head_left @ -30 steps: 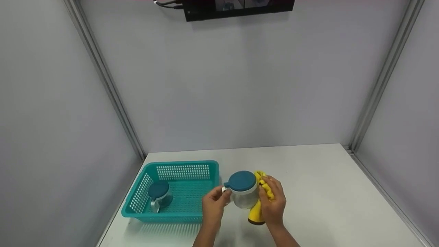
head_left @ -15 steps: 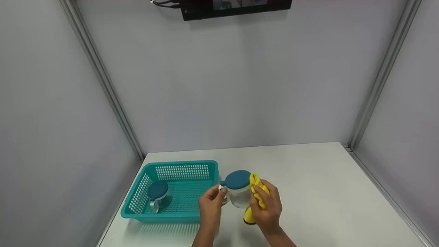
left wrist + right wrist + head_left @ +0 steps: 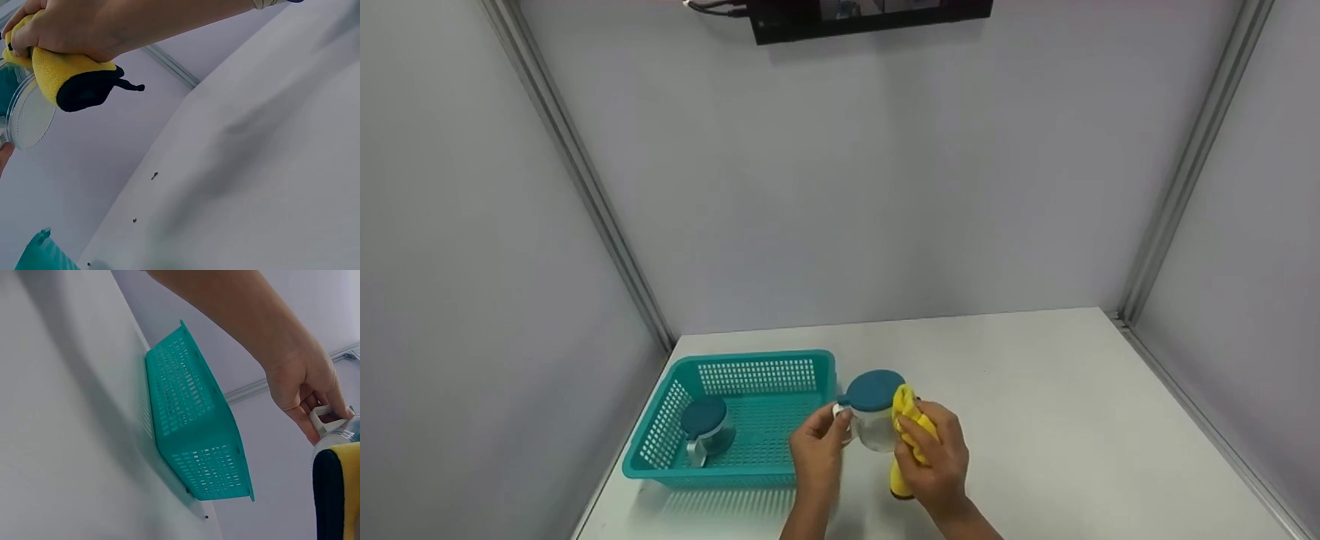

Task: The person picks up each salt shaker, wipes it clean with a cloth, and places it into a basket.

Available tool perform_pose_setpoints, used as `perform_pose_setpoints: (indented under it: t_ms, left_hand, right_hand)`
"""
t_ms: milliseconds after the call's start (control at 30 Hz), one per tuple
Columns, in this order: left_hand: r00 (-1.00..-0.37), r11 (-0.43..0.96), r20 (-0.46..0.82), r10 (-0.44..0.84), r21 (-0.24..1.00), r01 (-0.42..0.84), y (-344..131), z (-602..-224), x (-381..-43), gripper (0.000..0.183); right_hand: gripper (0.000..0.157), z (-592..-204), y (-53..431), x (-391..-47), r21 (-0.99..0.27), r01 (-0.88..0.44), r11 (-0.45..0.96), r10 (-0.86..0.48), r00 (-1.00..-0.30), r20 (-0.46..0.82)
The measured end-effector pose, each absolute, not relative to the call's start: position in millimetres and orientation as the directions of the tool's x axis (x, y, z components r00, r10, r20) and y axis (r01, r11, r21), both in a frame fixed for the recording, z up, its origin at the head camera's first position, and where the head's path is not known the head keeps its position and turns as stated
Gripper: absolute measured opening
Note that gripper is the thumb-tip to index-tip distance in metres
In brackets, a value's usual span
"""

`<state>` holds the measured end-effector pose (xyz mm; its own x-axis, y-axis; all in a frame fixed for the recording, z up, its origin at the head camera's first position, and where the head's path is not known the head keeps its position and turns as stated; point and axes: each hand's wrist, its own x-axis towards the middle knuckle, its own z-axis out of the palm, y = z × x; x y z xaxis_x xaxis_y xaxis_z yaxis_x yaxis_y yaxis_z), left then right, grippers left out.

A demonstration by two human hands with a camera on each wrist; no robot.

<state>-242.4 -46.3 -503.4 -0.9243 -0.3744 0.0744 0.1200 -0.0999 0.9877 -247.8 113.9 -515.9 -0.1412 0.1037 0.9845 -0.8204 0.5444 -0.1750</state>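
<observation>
A clear jar (image 3: 874, 431) with a blue lid (image 3: 875, 390) is held above the table, upright in the head view. My left hand (image 3: 817, 450) pinches its white handle (image 3: 326, 421) between thumb and fingers. On the jar's other side, my right hand (image 3: 937, 457) grips a bunched yellow cloth (image 3: 911, 424) and presses it against the jar's wall. Part of the cloth hangs down; its dark edge shows in the left wrist view, where the jar's round base (image 3: 32, 115) is also visible. The right fingertips are partly hidden by the cloth.
Left of my hands stands a teal plastic basket (image 3: 765, 358) with perforated walls. A second jar with a blue lid (image 3: 704, 415) and a handle sits inside it, at the left. The white table (image 3: 1050, 420) meets grey walls; a black screen (image 3: 870, 26) hangs above.
The right hand and cloth have shifted left and come round to the near right side of the jar, covering more of its wall. The jar and left hand have drifted slightly left.
</observation>
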Motion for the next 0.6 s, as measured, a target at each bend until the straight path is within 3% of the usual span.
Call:
perform_pose_setpoints:
  t_ms: [600]
  left_hand:
    - [-0.900,0.014,0.131,-0.416,0.990,0.138,-44,-508,-241,0.029]
  right_hand:
    - [0.018,-528,105,-238,-0.096,-0.843,0.530,-0.031,-0.133,0.991]
